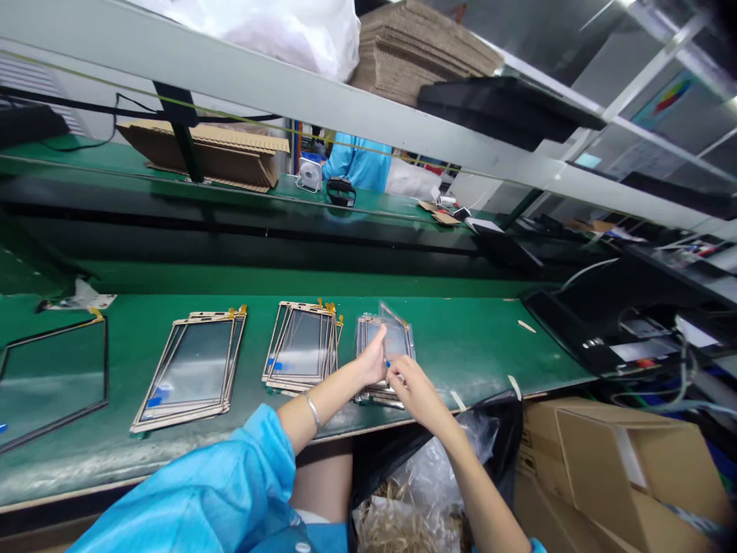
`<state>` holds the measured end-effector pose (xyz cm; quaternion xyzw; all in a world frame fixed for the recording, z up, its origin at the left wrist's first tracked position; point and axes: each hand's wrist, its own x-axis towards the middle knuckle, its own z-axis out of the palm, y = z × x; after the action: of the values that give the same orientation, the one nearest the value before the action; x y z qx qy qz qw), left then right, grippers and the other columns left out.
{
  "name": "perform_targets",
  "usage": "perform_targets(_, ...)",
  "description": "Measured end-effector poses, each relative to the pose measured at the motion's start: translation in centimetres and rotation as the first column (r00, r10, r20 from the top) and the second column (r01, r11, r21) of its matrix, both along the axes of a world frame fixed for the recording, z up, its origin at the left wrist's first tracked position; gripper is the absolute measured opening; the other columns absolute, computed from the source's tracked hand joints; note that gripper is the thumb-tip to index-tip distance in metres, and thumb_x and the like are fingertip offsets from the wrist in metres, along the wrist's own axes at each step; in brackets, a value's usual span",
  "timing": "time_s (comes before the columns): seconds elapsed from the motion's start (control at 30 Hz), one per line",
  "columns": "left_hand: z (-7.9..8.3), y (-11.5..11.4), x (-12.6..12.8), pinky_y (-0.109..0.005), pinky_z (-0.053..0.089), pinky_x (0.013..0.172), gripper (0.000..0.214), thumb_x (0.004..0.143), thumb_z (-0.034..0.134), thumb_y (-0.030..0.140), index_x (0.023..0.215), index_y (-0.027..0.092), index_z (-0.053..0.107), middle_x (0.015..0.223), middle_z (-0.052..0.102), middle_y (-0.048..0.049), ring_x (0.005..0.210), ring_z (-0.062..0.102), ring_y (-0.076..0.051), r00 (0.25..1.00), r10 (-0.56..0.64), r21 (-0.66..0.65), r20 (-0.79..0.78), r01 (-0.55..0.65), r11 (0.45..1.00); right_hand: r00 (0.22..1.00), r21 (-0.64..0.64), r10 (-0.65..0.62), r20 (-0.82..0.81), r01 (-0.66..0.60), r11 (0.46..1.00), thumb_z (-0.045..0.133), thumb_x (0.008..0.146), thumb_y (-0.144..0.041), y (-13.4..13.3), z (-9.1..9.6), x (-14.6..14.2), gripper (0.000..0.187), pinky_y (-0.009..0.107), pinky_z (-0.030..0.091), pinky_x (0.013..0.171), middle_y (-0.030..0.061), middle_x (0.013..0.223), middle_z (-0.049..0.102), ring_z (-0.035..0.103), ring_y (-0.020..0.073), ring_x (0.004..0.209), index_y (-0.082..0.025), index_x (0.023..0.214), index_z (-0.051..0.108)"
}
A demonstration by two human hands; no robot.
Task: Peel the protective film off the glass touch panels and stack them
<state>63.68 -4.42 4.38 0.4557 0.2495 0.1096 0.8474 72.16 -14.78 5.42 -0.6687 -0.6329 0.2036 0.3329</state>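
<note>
My left hand (373,359) and my right hand (410,385) meet over the rightmost stack of touch panels (368,329) on the green bench (472,338). Both hands pinch a clear glass panel (394,336), which is lifted and tilted above that stack. My left fingers grip its left edge and my right fingers close on its near edge. Two more stacks of panels lie to the left, a middle stack (302,346) and a left stack (193,369). A bracelet sits on my left wrist.
A larger black-framed panel (51,380) lies at the bench's far left. Cardboard boxes (604,461) and a plastic-lined bag (414,491) stand under the bench's right end. Another person in blue (360,163) works beyond the raised shelf, which holds cardboard (207,150).
</note>
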Motion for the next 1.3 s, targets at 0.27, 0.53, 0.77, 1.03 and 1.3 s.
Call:
perform_targets(0.27,0.3,0.3,-1.2,-0.03,0.043,0.059,0.087,0.073,0.018,0.083,0.124,0.016,0.041,0.1,0.065,-0.0105,0.07,0.064,-0.022,0.992,0.116,-0.35,0.05,-0.091,0.932,0.96,0.171,0.088,0.266,-0.137,0.976,0.053,0.088,-0.025,-1.6,-2.0,1.3,0.024,0.045,0.046,0.094,0.0093,0.118,0.062,0.057,0.0251,0.111,-0.024,0.11,0.062)
perform_targets(0.53,3.5,0.9,-5.7,-0.031,0.046,0.065,0.073,0.084,0.02,0.073,0.127,0.018,0.042,0.105,0.065,-0.0114,0.076,0.065,-0.022,0.97,0.195,-0.473,0.143,-0.106,0.875,0.928,0.317,0.089,0.362,-0.212,0.925,0.047,0.092,-0.021,-0.6,0.9,-1.9,0.024,0.042,0.051,0.088,0.0076,0.113,0.066,0.062,0.0225,0.104,-0.025,0.106,0.066)
perform_targets(0.77,3.5,0.3,-9.0,-0.034,0.05,0.074,0.067,0.078,0.049,0.067,0.124,0.019,0.048,0.111,0.065,-0.0113,0.093,0.065,-0.024,0.944,0.306,-0.332,0.125,-0.25,0.909,0.966,0.327,0.044,0.256,-0.129,0.936,0.039,0.093,-0.023,0.6,1.3,-6.3,0.023,0.04,0.051,0.083,0.0099,0.106,0.067,0.063,0.023,0.099,-0.024,0.099,0.061)
perform_targets(1.03,2.0,-1.5,-14.7,-0.033,0.05,0.079,0.063,0.06,0.082,0.027,0.117,0.018,0.055,0.113,0.067,-0.0133,0.098,0.066,-0.025,0.952,0.293,-0.167,0.087,-0.276,0.946,0.659,0.189,-0.382,-0.648,0.625,0.758,0.062,0.073,-0.039,3.2,4.6,-0.2,0.021,0.036,0.054,0.057,0.0065,0.073,0.066,0.065,0.0219,0.065,-0.02,0.075,0.054)
perform_targets(1.3,0.2,-3.1,-19.2,-0.032,0.05,0.074,0.047,0.068,0.073,0.051,0.098,0.017,0.06,0.097,0.073,-0.0117,0.082,0.07,-0.023,0.934,0.355,-0.015,0.047,-0.355,0.935,0.563,0.239,-0.453,-0.692,0.769,0.592,0.065,0.069,-0.043,1.7,5.5,3.7,0.03,0.029,0.051,0.051,0.0052,0.073,0.067,0.066,0.0193,0.062,-0.019,0.074,0.048)
